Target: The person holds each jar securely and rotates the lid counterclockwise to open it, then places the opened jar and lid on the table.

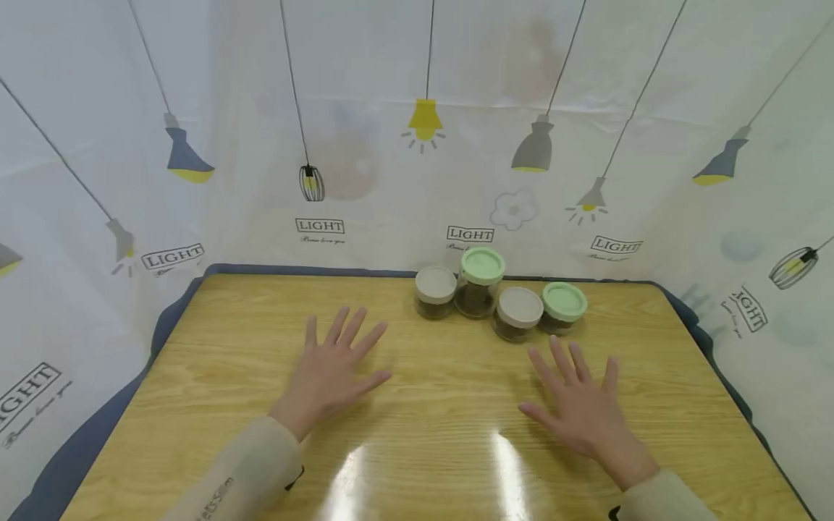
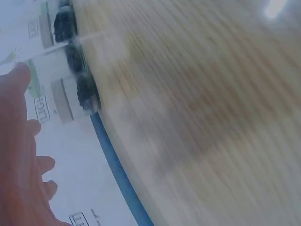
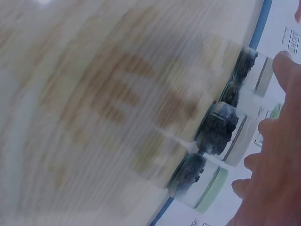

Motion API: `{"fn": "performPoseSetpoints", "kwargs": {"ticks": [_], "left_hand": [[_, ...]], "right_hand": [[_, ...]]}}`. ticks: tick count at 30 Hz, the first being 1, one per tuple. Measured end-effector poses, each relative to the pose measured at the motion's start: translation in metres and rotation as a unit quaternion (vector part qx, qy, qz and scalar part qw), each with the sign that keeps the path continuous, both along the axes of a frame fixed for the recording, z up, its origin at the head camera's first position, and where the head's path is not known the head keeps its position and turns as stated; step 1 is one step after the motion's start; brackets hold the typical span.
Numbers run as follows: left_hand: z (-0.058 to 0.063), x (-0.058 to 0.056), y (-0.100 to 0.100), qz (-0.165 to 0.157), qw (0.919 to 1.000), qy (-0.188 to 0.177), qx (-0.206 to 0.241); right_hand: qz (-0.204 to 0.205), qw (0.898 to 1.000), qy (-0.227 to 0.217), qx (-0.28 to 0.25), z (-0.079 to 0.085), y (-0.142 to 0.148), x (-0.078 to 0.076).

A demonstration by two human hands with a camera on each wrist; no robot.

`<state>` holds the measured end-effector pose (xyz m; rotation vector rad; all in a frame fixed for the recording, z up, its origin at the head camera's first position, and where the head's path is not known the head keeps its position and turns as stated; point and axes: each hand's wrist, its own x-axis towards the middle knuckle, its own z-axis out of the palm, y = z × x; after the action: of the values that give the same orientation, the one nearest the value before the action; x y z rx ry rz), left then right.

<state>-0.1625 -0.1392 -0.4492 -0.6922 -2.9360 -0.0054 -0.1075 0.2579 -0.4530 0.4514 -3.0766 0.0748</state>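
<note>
Both hands are spread over the wooden table with nothing in them. My left hand is left of the jars, fingers straight and fanned. My right hand is in front of the rightmost jar, its fingertips just short of it in the head view. Several clear jars with dark contents stand at the back: a white-lidded jar, a taller green-lidded jar, another white-lidded jar and a short green-lidded jar. In the right wrist view, the green-lidded jar appears lowest, beside the right fingers.
The wood-grain table has a dark blue edge along its back and sides. A white cloth printed with lamps hangs behind and at both sides. Light glares off the table's front part.
</note>
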Motion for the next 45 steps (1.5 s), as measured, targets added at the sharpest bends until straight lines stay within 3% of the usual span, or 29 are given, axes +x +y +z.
{"fn": "performPoseSetpoints", "kwargs": {"ticks": [9, 20, 33, 36, 42, 45], "left_hand": [[-0.005, -0.019, 0.038, -0.033, 0.9990, -0.013, 0.029], [-0.007, -0.034, 0.065, -0.004, 0.9920, -0.107, 0.067], [-0.014, -0.060, 0.080, 0.026, 0.9809, -0.146, 0.125], [-0.017, -0.068, 0.082, 0.045, 0.9734, -0.159, 0.158], [-0.023, -0.083, 0.089, 0.107, 0.9441, -0.190, 0.247], [-0.024, -0.090, 0.093, 0.132, 0.9344, -0.191, 0.270]], "right_hand": [[0.027, 0.999, 0.017, -0.025, 0.002, -0.017, -0.004], [0.058, 0.998, 0.003, -0.039, -0.002, -0.040, -0.013], [0.086, 0.995, -0.013, -0.050, -0.002, -0.064, -0.023], [0.092, 0.995, -0.008, -0.049, -0.002, -0.066, -0.025], [0.105, 0.993, 0.002, -0.051, -0.004, -0.069, -0.028], [0.106, 0.993, -0.003, -0.045, -0.005, -0.072, -0.030]]}}
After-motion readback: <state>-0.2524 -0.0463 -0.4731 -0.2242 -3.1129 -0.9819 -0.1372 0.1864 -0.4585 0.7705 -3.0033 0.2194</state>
